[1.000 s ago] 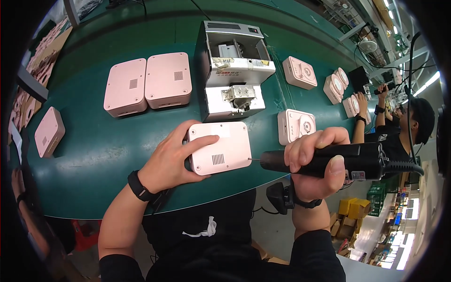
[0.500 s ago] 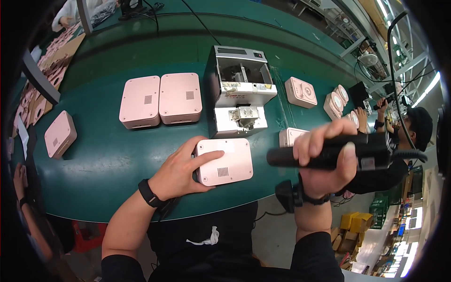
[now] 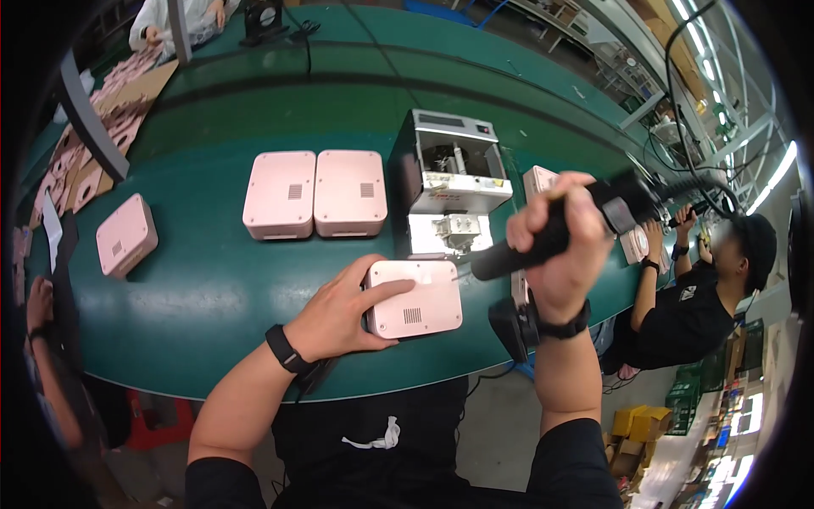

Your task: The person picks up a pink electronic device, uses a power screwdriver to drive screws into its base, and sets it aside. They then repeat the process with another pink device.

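A pale pink plastic box [image 3: 434, 307] lies back side up on the table in front of me. My left hand [image 3: 337, 312] grips its left end, thumb at the near edge and index finger stretched over the top. My right hand [image 3: 570, 254] is wrapped round a black corded electric screwdriver [image 3: 543, 242]. The tool slants down to the left, its thin bit close to the box's upper right corner; whether it touches, I cannot tell. Just beyond the box stands a silver and black screw feeder [image 3: 458, 199].
Two pink boxes [image 3: 315, 195] sit side by side left of the feeder. Another box [image 3: 127, 236] lies farther left on the green table [image 3: 195, 314]. More pink units [image 3: 539, 180] stand on the right, partly behind my hand. A co-worker [image 3: 691, 297] in black is at the right.
My right hand has brought the screwdriver left and tilted its tip down toward the box's corner. My left hand keeps its hold on the box. The view has shifted slightly.
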The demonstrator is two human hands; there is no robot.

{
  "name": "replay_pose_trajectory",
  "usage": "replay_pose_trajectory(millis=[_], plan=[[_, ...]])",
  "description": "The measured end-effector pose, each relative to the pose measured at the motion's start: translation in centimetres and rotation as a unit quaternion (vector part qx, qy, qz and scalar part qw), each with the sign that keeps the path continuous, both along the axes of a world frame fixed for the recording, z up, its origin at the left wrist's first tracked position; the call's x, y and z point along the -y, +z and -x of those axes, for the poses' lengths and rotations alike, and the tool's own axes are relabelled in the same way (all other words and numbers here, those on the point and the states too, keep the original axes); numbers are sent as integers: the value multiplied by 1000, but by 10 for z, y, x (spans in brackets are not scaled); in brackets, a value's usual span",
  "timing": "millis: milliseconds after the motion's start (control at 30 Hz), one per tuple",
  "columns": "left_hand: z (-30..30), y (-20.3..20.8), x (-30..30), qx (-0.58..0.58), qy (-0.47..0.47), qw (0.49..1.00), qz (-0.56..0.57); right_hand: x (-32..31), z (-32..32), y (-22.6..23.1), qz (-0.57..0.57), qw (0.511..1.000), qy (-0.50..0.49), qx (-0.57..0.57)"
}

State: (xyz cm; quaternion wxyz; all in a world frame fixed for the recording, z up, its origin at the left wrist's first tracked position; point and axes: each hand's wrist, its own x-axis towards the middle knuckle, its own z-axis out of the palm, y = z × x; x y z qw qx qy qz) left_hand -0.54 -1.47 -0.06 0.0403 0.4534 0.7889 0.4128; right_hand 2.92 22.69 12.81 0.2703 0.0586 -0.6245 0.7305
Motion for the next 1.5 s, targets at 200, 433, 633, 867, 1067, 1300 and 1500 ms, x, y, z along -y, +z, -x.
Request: replay_pose_trajectory(millis=[200,433,633,867,1067,1300,1500], plan=[[3,-1,0,-7,5,1000,-4,12,-23,0,24,996,44,-70],[0,3,-2,0,5,1000,1,-2,15,6,-58,991,-82,-92],[5,1,-2,-8,-2,1000,-4,-2,-5,4,9,1000,-2,-15],[4,-2,0,-1,1,1000,-3,27,-63,7,27,996,80,1],[2,-5,-2,-9,11,1000,-11,32,-74,6,45,992,94,71],[2,-1,-4,-15,32,999,-1,45,-68,-13,-24,997,54,42],[1,-4,-3,-33,43,998,-10,51,-71,-12,-29,997,44,55]])
